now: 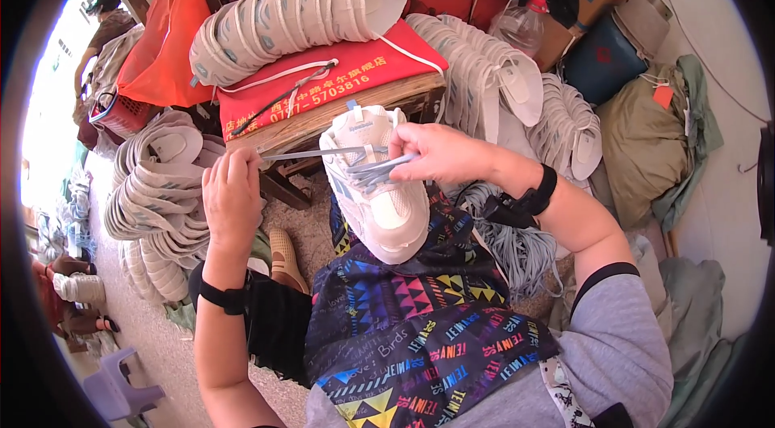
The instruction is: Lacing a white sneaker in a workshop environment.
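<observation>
A white sneaker [393, 226] sits toe toward me above my lap, its tongue against the front of the low wooden bench. A grey-blue shoelace [299, 154] crosses it and stretches taut to the left. My left hand [232, 194] pinches that end of the lace, fingers curled together. At the shoe's right side my right hand [432, 155] is closed on the lace, with looser loops [375, 176] of it lying over the shoe's throat. Its palm and some fingertips are hidden.
A nested row of shoe uppers [278, 20] lies on a red cloth [355, 77] over the wooden bench [323, 123]. More uppers are stacked left [153, 186] and right [460, 73]. A bundle of grey-blue laces [517, 258] hangs by my right knee. A purple stool [121, 386] stands lower left.
</observation>
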